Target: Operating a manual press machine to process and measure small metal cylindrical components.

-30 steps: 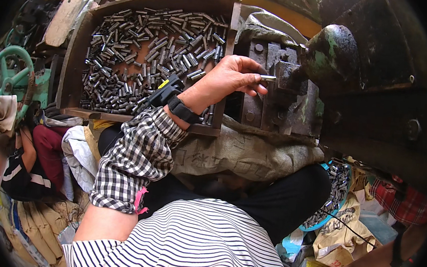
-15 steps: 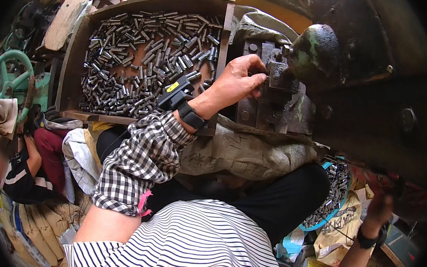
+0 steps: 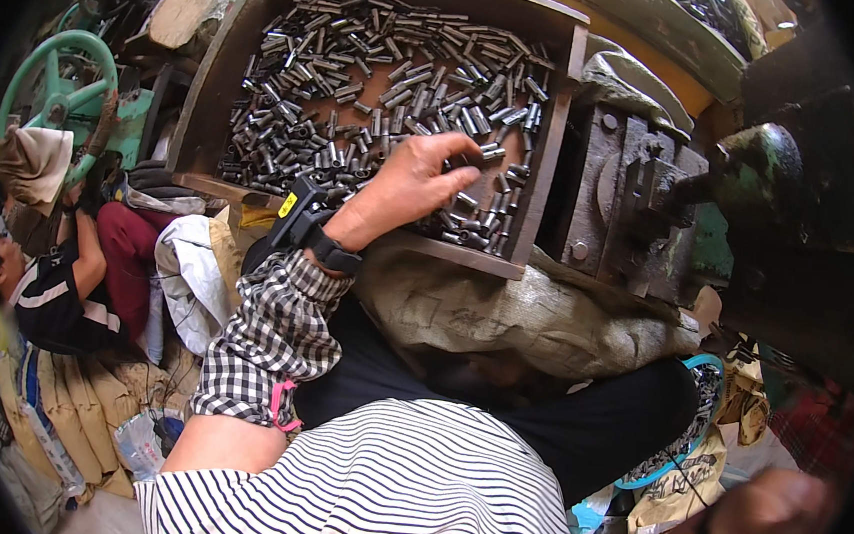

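Note:
My left hand point(image 3: 416, 181) is above the wooden tray point(image 3: 403, 247), over the near right part of its heap of short metal tubes point(image 3: 326, 144). Thumb and forefinger are curved with a small gap between their tips, close to a few tubes. No tube shows in the grip, though the other fingers are hidden under the hand. At the lower right my right hand point(image 3: 769, 515) is blurred and dark, away from the tray, and its fingers cannot be made out. The greasy metal die block point(image 3: 643, 199) of a machine stands just right of the tray.
The dark machine body point(image 3: 798, 266) fills the right side. A blue-rimmed basin point(image 3: 708, 364) of metal pieces sits by my knee. Sacking point(image 3: 533, 321) hangs below the tray. At left, a person point(image 3: 60, 278) sits near a green handwheel point(image 3: 54, 97).
My left hand has moved left from the die block to over the tubes in the tray. My right hand has shifted lower. The whole view has swung, moving the tray rightward in it.

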The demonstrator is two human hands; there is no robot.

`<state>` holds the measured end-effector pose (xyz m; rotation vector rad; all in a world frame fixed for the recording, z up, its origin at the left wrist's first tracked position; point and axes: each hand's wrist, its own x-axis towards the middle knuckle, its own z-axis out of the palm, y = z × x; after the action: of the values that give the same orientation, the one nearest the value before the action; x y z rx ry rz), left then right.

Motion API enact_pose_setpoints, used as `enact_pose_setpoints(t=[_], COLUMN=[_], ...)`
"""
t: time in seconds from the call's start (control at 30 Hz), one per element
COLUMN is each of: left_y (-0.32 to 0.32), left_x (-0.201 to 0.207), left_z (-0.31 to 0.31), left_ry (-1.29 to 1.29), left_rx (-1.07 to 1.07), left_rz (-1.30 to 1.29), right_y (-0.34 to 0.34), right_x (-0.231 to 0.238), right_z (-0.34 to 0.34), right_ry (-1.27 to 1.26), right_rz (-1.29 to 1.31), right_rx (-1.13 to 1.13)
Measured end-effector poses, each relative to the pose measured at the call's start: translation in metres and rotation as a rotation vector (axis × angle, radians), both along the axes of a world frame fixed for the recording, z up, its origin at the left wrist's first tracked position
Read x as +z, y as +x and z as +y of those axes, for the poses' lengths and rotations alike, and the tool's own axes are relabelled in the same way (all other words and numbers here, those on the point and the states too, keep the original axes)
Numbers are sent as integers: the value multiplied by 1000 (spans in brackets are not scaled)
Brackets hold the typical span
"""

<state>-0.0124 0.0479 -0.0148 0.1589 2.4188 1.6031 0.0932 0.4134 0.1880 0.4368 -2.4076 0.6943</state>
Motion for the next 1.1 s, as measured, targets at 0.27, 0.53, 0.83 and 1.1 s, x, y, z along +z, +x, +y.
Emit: enact_pose_setpoints(t=[0.27,0.53,0.83,1.1], left_y=[8,6,8,6], left_x=[-18,-20,-27,-13], left_z=[4,7,2,-7], left_ry=[-626,-709,-678,-285], left_rx=[-301,-313,-275,29], left_rz=[513,528,550,237], right_y=[-103,-163,-173,-127], right_x=[-164,-213,-215,-181], right_z=[-154,-207,-204,-187], right_ry=[276,689,725,34], right_rz=[-85,-179,-216,-482], right_rx=[451,574,685,479])
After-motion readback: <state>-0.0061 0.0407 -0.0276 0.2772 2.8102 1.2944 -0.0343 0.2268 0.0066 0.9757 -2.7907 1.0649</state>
